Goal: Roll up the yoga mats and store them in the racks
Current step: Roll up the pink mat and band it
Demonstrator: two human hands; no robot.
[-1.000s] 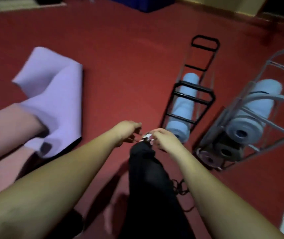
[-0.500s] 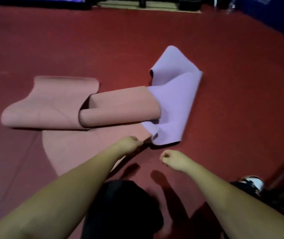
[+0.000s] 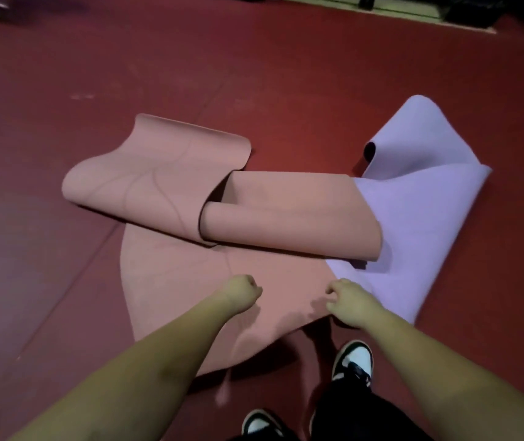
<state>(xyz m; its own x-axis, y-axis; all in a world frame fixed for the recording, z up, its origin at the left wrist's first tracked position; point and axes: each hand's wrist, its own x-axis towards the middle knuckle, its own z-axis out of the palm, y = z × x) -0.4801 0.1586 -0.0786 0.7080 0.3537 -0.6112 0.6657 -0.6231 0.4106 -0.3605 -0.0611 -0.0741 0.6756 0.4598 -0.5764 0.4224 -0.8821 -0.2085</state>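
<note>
A pink yoga mat [image 3: 171, 192] lies crumpled and folded over itself on the red floor, its near end spread flat toward me. A lilac yoga mat [image 3: 419, 214] lies partly under its right end, one corner curled up. My left hand [image 3: 243, 292] hovers over the pink mat's near part with fingers curled into a fist, holding nothing. My right hand [image 3: 349, 300] is also curled and empty, above the spot where the pink mat meets the lilac one. No rack is in view.
Red floor [image 3: 63, 90] stretches all around the mats. My two black-and-white shoes [image 3: 354, 361] and dark trousers show at the bottom edge. A pale threshold and dark objects [image 3: 477, 11] line the far wall.
The view swung from the racks to the mats on the floor. Both hands let go of the small thing near my waist and now reach out over the pink mat, closer than before.
</note>
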